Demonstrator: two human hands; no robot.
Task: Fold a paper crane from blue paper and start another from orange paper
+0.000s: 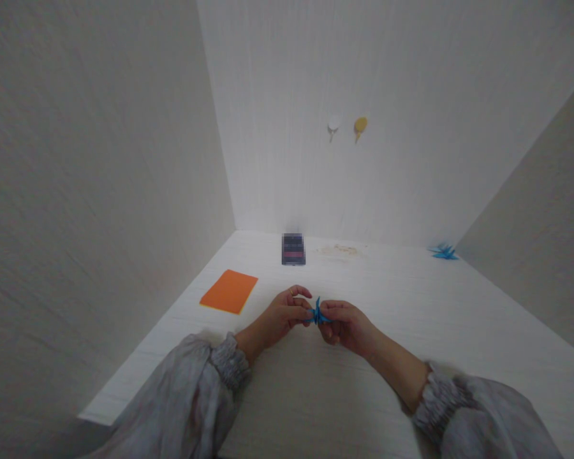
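A small blue folded paper piece (318,313) sits between my two hands, just above the white table (411,331). My left hand (287,312) pinches its left side with fingers curled; a ring shows on one finger. My right hand (347,326) pinches its right side, fingers closed around the paper. Both wrists wear grey gathered sleeves.
A stack of orange paper (229,291) lies to the left of my hands. A dark phone (293,248) lies near the back wall. A finished blue folded paper figure (444,252) rests at the far right. Two small hooks (347,127) hang on the back wall. Walls close in left and right.
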